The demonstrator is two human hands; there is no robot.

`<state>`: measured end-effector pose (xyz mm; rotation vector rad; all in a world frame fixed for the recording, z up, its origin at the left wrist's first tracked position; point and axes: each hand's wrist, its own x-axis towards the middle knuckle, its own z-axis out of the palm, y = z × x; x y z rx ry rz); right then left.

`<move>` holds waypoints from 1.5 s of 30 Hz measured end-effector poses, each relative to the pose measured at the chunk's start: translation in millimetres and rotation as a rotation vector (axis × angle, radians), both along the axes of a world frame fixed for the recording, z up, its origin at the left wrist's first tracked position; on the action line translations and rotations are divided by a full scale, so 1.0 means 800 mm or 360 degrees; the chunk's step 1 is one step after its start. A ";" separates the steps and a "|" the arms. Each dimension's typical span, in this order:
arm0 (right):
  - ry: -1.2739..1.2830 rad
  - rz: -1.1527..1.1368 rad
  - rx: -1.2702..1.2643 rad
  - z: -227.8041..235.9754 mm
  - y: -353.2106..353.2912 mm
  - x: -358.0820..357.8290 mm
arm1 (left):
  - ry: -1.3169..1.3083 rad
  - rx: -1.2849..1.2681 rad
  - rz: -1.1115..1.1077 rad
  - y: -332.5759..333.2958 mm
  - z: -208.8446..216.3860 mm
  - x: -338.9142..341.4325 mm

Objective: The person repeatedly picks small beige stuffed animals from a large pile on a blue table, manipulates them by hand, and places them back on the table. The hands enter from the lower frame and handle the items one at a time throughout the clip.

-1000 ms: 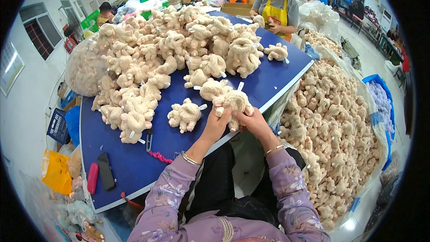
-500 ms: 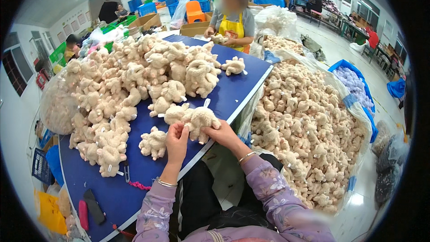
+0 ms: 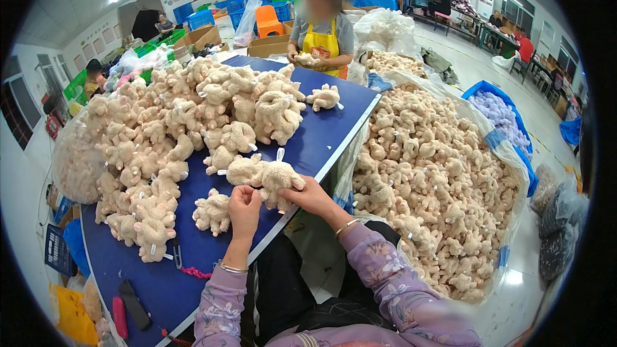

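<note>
A cream plush toy (image 3: 277, 178) with a white tag stands up in my right hand (image 3: 313, 198), whose fingers and thumb grip its right side just above the table's front edge. My left hand (image 3: 244, 213) is closed in a pinch at the toy's lower left; whatever its fingertips hold is too small to make out. Behind the held toy, another plush toy (image 3: 243, 169) lies partly covered by it. A single loose plush toy (image 3: 212, 212) rests on the blue table (image 3: 215, 247) left of my left hand. The large heap of plush toys (image 3: 173, 122) covers the table's left and far parts.
A huge open sack of similar toys (image 3: 437, 186) stands to my right, with a blue bag of lilac pieces (image 3: 498, 115) beyond. Across the table a person in a yellow apron (image 3: 321, 42) handles a toy. A pink coiled cord (image 3: 196, 273) and dark slim object (image 3: 134, 304) lie front left.
My left hand has drawn slightly down and away from the toy, leaving a small gap. My right hand keeps its grip. The whole view has shifted a little.
</note>
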<state>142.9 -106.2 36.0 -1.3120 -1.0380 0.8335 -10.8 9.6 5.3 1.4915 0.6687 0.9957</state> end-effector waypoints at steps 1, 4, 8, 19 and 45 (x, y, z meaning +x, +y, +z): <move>0.0017 -0.0004 -0.0006 0.004 -0.001 -0.001 | -0.0010 -0.0038 -0.0029 -0.001 0.002 0.001; 0.0022 -0.0105 0.0037 -0.001 0.000 0.001 | -0.0060 -0.0273 -0.0152 -0.007 0.016 0.003; 0.0085 -0.0146 0.0064 -0.004 0.005 0.004 | 0.0055 -0.0239 -0.0292 -0.011 0.009 0.007; 0.0586 0.0288 0.0011 -0.013 0.002 0.008 | -0.0161 -0.0055 -0.0580 -0.025 0.013 0.001; 0.0228 0.0271 -0.0142 -0.015 0.009 -0.011 | -0.0028 0.0034 -0.0131 -0.017 0.009 0.002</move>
